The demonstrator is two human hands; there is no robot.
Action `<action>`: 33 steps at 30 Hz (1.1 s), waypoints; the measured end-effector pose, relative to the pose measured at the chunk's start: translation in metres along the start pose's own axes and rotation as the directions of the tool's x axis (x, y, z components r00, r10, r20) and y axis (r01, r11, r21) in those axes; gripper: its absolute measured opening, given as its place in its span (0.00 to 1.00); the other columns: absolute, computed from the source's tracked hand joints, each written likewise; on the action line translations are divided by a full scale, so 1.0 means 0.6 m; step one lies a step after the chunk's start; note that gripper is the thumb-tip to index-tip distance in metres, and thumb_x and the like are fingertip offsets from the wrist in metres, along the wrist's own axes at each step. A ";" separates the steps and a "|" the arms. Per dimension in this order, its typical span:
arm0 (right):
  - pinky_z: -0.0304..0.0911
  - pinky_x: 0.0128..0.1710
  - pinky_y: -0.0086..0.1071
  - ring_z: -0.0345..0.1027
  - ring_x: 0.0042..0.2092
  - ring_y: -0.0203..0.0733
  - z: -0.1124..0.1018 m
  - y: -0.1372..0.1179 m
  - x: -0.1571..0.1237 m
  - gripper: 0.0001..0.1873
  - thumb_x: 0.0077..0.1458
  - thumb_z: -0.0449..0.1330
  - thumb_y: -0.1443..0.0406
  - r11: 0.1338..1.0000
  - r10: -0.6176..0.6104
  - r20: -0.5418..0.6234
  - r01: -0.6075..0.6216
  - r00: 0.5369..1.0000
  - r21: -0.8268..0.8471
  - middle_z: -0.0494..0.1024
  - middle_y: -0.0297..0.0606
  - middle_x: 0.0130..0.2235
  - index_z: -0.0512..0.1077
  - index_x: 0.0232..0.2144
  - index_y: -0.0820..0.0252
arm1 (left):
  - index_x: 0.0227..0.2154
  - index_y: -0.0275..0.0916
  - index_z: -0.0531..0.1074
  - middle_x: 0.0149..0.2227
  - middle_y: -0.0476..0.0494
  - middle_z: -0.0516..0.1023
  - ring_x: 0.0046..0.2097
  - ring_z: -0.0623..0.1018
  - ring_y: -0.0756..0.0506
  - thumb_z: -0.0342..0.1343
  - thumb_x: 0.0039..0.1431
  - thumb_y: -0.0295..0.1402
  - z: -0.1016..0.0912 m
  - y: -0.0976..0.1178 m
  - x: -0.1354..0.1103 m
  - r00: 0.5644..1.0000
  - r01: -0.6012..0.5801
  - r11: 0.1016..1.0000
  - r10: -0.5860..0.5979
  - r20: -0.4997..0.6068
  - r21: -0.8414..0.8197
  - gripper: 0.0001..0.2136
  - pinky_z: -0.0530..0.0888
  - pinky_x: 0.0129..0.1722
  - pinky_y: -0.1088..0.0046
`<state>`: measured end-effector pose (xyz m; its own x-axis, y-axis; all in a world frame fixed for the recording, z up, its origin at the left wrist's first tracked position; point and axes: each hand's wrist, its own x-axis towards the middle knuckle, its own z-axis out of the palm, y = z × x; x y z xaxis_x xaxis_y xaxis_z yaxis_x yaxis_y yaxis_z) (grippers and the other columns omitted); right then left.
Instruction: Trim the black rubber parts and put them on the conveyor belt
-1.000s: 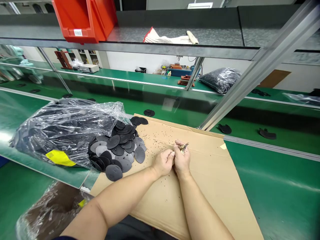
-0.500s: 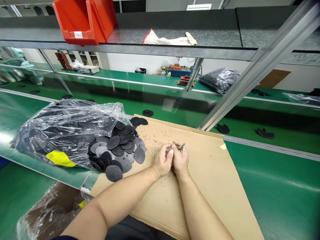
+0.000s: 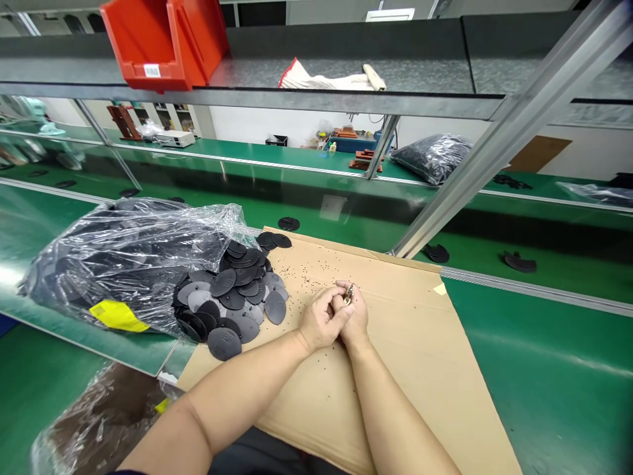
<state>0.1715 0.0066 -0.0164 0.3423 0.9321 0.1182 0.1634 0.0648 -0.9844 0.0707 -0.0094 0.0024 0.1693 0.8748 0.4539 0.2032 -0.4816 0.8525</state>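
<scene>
Both my hands meet over the cardboard sheet (image 3: 410, 343). My right hand (image 3: 357, 320) is closed around a small shiny metal tool (image 3: 349, 294), which looks like nail clippers and sticks up between the fingers. My left hand (image 3: 319, 320) is closed against it, its thumb reaching across to the right hand beside the tool. What the left fingers pinch is hidden. To the left lies a heap of flat black oval plastic pieces (image 3: 225, 343), spilling from a clear plastic bag (image 3: 133, 237). Tiny dark bits (image 3: 307, 280) are scattered over the cardboard around my hands.
A metal post (image 3: 459, 152) slants up at the right behind the cardboard. Overhead, a shelf holds a red bin (image 3: 165, 46) and a white glove (image 3: 326, 79). Several black parts (image 3: 288, 223) lie on the green surface beyond. A plastic-lined box (image 3: 99, 422) stands at lower left.
The metal tool has shifted left and turned more upright in my right hand. My left thumb has come across to the right hand. The black heap stays as it was.
</scene>
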 end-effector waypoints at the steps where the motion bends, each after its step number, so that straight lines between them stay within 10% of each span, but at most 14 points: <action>1: 0.64 0.34 0.34 0.67 0.31 0.40 0.000 0.000 0.000 0.18 0.44 0.60 0.57 1.000 0.003 0.000 -0.003 1.000 0.003 0.75 0.34 0.31 0.70 0.39 0.57 | 0.45 0.37 0.70 0.44 0.38 0.76 0.45 0.75 0.42 0.53 0.57 0.39 0.000 0.002 0.000 1.000 -0.004 1.000 0.004 -0.018 0.017 0.15 0.72 0.49 0.63; 22: 0.63 0.38 0.35 0.68 0.34 0.42 0.001 -0.016 -0.002 0.08 0.49 0.55 0.60 0.949 -0.159 0.076 0.173 0.984 -0.262 0.76 0.36 0.32 0.69 0.31 0.57 | 0.55 0.36 0.61 0.52 0.36 0.72 0.53 0.73 0.42 0.54 0.57 0.36 0.001 -0.001 -0.004 1.000 0.011 0.999 -0.010 0.027 -0.033 0.23 0.69 0.55 0.63; 33: 0.64 0.41 0.38 0.70 0.38 0.44 0.001 -0.014 -0.004 0.20 0.53 0.56 0.50 0.959 -0.129 0.096 0.149 0.987 -0.240 0.77 0.42 0.37 0.70 0.39 0.59 | 0.58 0.32 0.53 0.50 0.33 0.73 0.51 0.74 0.41 0.55 0.55 0.38 0.003 0.002 -0.006 0.989 0.145 0.989 -0.144 0.014 -0.041 0.30 0.70 0.52 0.60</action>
<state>0.1688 0.0037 -0.0083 0.2277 0.9459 0.2310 0.4301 0.1152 -0.8954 0.0721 -0.0131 0.0016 0.1516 0.9343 0.3227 0.1855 -0.3475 0.9191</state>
